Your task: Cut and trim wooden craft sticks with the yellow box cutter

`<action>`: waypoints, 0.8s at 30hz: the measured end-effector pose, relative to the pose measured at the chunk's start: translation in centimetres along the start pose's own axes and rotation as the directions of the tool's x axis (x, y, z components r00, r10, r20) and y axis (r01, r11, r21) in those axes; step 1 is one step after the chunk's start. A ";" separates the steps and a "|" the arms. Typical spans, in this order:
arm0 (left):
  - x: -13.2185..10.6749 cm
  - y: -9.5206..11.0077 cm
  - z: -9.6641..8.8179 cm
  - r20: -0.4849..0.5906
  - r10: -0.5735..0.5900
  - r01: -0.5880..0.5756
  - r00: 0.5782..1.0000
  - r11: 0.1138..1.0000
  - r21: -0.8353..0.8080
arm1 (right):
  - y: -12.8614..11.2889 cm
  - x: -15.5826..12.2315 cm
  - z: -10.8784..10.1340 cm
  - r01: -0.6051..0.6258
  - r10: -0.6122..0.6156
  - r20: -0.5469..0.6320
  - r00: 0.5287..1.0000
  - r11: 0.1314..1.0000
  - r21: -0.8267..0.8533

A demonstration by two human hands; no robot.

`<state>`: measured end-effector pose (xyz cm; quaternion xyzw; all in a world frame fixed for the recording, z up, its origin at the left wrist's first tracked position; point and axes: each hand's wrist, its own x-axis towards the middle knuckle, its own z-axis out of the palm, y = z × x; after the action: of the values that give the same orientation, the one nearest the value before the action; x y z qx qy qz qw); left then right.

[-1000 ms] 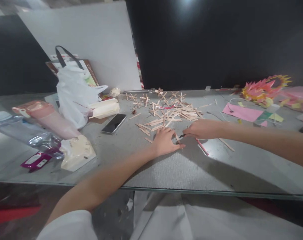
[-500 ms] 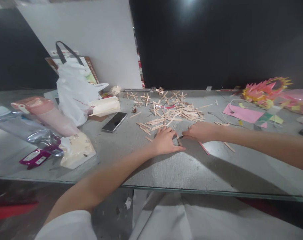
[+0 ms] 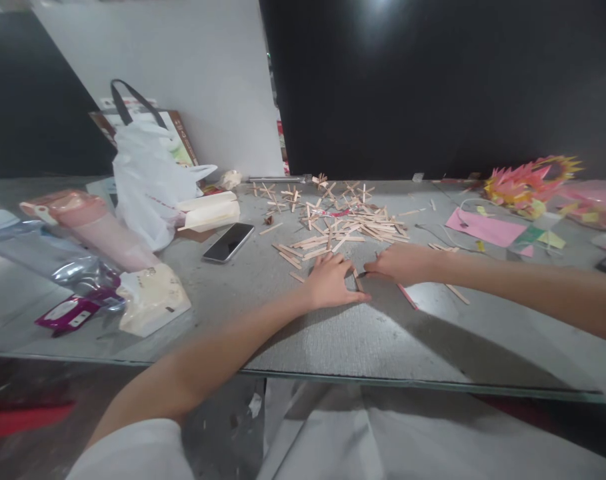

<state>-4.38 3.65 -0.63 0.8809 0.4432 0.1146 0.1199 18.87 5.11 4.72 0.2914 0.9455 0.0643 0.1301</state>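
Resting low over the grey table, my left hand [image 3: 334, 280] curves its thumb and index finger round the two ends of a flat wooden craft stick [image 3: 357, 281]. My right hand [image 3: 395, 263] is just to the right, fingers closed and pointing at the stick, with a small dark bit at its fingertips. What those fingers pinch is too small to make out. A thin reddish strip [image 3: 407, 297] shows on the table below the right hand, its upper end hidden. Beyond both hands spreads a pile of loose craft sticks [image 3: 377, 225], with several crossed into star shapes behind it.
Left of the pile lies a phone [image 3: 229, 242]. Farther left are a white plastic bag [image 3: 145, 180], a pink bottle [image 3: 100, 227], a clear bottle [image 3: 43, 257] and a purple packet [image 3: 73, 315]. Pink card [image 3: 483, 227] and a spiky paper craft [image 3: 525, 185] lie right. Dark panels stand behind.
Both hands hold nearly the same pose and place. The view has shifted very slightly; the things on the table have not moved.
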 end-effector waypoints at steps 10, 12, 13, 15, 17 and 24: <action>0.4 0.0 0.0 0.014 -0.016 0.015 1.000 1.000 0.023 | -0.8 1.6 -2.3 0.041 -0.018 0.160 0.987 0.989 -0.139; 0.4 -0.2 0.2 0.010 -0.009 0.008 1.000 1.000 0.017 | -1.1 2.1 -2.9 0.041 -0.008 0.206 0.979 0.987 -0.158; 0.5 -0.2 0.2 0.009 -0.005 0.005 1.000 1.000 0.013 | -1.2 2.3 -3.2 0.039 -0.002 0.228 0.974 0.986 -0.160; 0.5 -0.3 0.2 0.008 0.002 -0.002 1.000 1.000 0.006 | -1.5 2.8 -3.9 0.036 0.004 0.249 0.969 0.987 -0.154; 0.5 -0.3 0.2 0.010 -0.001 0.001 1.000 1.000 0.002 | -1.8 3.2 -4.6 0.031 0.012 0.270 0.963 0.988 -0.152; 0.4 -0.4 0.0 0.024 0.004 -0.004 1.000 1.000 -0.001 | -2.6 3.8 -5.7 0.003 0.053 0.358 0.932 0.988 -0.154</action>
<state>-4.45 4.24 -0.71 0.8831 0.4398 0.1045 0.1254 12.84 4.90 8.85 0.2996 0.8940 0.0831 0.3225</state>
